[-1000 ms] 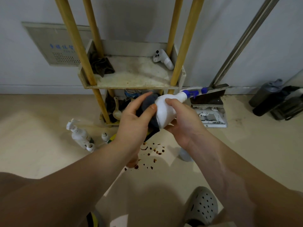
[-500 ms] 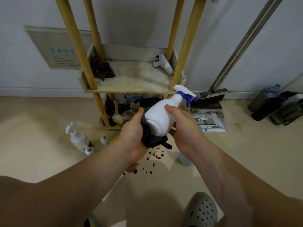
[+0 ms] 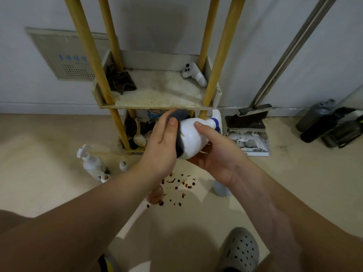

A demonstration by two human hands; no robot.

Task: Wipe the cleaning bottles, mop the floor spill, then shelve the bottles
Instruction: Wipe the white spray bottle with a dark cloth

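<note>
My right hand (image 3: 214, 154) grips a white spray bottle (image 3: 193, 137) with a blue nozzle, held tilted above the floor. My left hand (image 3: 163, 140) presses a dark grey cloth (image 3: 179, 134) against the bottle's base, thumb on top of the cloth. Below them a dark red spill (image 3: 176, 185) dots the beige floor. A stained white pump bottle (image 3: 92, 163) stands on the floor at the left with a small white bottle (image 3: 123, 165) beside it. Part of another pale bottle (image 3: 221, 188) shows under my right wrist. The shelf unit (image 3: 157, 103) stands against the wall.
On the shelf lie a dark rag (image 3: 120, 81) and a white controller (image 3: 193, 74). A broom and dustpan (image 3: 248, 130) lean at the right wall, dark bottles (image 3: 322, 122) farther right. A brownish object (image 3: 155, 195) lies by the spill. My grey clog (image 3: 240, 250) is at the bottom.
The bottle has been turned in my right hand, nozzle now pointing away right. My left hand slid the cloth up over the bottle's base and side.
</note>
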